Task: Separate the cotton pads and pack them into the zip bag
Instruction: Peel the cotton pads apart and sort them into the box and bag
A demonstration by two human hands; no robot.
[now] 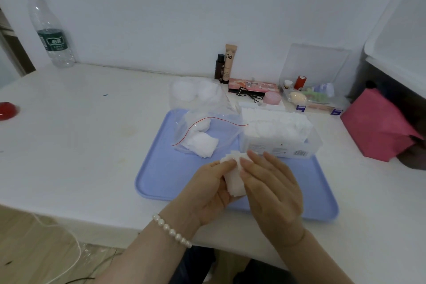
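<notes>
Cotton pads (235, 180), partly hidden, pinched between left hand (212, 189) and right hand (272, 189).

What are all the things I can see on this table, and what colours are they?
tray: 1, pale blue, near table edge
zip bag: 1, clear with red strip, on tray, cotton pads inside
box of cotton pads: 1, clear, on tray's right
water bottle: 1, clear, green label, far left
BB tube: 1, beige, by wall
small dark bottle: 1, beside the tube
organiser box: 1, clear, far right
pink bag: 1, right edge
cotton pad stack: 1, white, held in both hands
left hand: grips the stack
right hand: pinches the stack
</notes>
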